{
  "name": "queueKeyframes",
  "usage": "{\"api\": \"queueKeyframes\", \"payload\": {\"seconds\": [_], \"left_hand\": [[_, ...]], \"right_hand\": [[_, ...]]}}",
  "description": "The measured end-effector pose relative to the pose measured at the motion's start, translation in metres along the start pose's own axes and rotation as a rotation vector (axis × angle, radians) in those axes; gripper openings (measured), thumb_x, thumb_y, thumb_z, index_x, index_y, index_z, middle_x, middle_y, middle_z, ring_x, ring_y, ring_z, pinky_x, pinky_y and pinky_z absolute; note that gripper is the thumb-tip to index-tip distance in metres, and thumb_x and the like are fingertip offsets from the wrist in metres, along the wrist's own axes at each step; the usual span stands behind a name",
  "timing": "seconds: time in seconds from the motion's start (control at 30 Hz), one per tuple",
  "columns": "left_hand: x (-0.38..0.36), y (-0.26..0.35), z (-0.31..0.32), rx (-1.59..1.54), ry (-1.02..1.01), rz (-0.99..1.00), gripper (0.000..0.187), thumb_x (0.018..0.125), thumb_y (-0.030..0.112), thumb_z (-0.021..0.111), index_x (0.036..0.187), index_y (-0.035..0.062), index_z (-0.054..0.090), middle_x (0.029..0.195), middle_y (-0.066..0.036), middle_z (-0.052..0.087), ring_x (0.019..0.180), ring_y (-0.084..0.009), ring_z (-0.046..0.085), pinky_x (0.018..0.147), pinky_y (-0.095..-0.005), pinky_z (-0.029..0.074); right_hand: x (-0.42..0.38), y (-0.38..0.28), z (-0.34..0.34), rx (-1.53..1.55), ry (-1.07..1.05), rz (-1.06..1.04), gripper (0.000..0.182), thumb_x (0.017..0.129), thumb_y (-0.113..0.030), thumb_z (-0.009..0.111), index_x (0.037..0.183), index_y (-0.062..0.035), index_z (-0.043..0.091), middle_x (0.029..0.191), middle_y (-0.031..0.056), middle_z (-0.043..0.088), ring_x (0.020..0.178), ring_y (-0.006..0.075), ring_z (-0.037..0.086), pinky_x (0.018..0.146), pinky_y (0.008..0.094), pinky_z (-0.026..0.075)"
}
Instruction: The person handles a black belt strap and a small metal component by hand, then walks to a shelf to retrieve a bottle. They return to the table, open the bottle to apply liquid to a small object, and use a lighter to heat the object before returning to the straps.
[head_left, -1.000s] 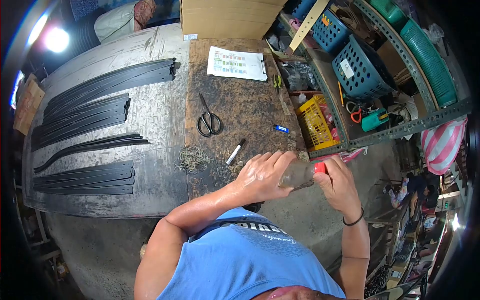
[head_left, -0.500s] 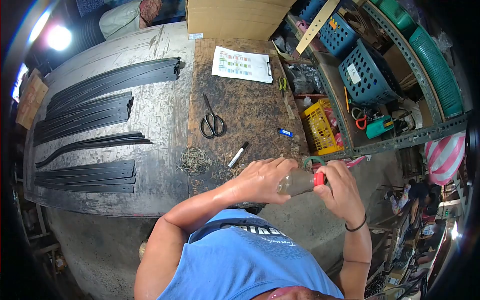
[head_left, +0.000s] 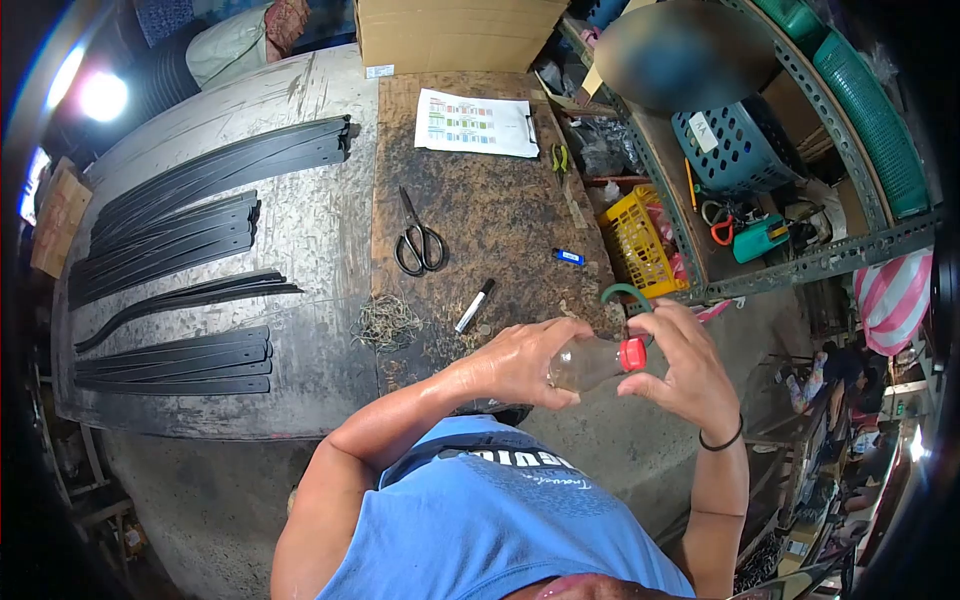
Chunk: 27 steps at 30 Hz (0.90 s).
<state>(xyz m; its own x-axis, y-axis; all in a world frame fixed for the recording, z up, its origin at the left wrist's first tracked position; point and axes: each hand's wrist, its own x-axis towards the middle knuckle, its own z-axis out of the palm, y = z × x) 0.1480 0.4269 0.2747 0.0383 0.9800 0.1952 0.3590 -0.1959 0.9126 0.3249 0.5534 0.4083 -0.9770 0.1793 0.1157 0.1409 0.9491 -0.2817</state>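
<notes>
Left hand (head_left: 515, 366) grips bottle (head_left: 588, 364); right (head_left: 687, 371) half-open by cap (head_left: 633, 354)

Blue sleeveless shirt (head_left: 500, 520), black wristband (head_left: 722, 440).

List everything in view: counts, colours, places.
Bottle: one, clear, red cap, in left hand
Strip bundles: four, black, on grey tabletop
Scissors: one pair, black, on brown board
Strand tangle: one, greyish, board's left
Marker: one, white and black, on board
Small block: one, blue, board's right
Papers: uncountable, white, board's far end
Pliers: one, yellow-green, board's right edge
Cardboard box: one, brown, beyond papers
Baskets: several, yellow, blue, green, right side
Striped bag: one, pink and white, far right
Another person: one, dark clothes, far right
Left hand: one, bare, around bottle
Right hand: one, bare, open beside cap
</notes>
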Motion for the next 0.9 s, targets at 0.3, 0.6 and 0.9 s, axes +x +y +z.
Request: {"api": "queueKeyframes", "payload": {"seconds": [0.3,0.6,0.9], "left_hand": [[0.003,-0.004,-0.001,-0.082,0.006,-0.021,0.077,0.065,0.027,0.083,0.129,0.0038,0.047,0.116,-0.018,0.061,0.108,-0.0345,0.061,0.092,-0.0408,0.049],[0.004,-0.026,0.002,-0.172,-0.103,-0.017,0.082,0.064,0.030,0.085,0.131,0.0019,0.047,0.123,-0.019,0.058,0.116,-0.0341,0.058,0.098,-0.0409,0.046],[0.003,-0.036,0.002,-0.535,-0.103,-0.284,0.088,0.061,0.019,0.090,0.135,0.0024,0.044,0.122,-0.008,0.058,0.114,-0.0187,0.055,0.099,-0.0340,0.044]], "right_hand": [[-0.007,0.005,0.005,-0.022,-0.040,0.183,0.043,0.078,-0.031,0.074,0.106,-0.0028,0.058,0.103,0.0154,0.056,0.099,0.0375,0.054,0.084,0.0424,0.045],[-0.007,0.016,0.017,0.218,0.003,0.138,0.046,0.078,-0.029,0.076,0.112,-0.0039,0.060,0.108,0.0160,0.056,0.107,0.0365,0.055,0.090,0.0420,0.045],[-0.006,0.035,0.036,0.158,0.209,-0.019,0.034,0.078,-0.024,0.073,0.103,-0.0064,0.057,0.095,0.0101,0.054,0.090,0.0306,0.054,0.079,0.0411,0.045]]}}
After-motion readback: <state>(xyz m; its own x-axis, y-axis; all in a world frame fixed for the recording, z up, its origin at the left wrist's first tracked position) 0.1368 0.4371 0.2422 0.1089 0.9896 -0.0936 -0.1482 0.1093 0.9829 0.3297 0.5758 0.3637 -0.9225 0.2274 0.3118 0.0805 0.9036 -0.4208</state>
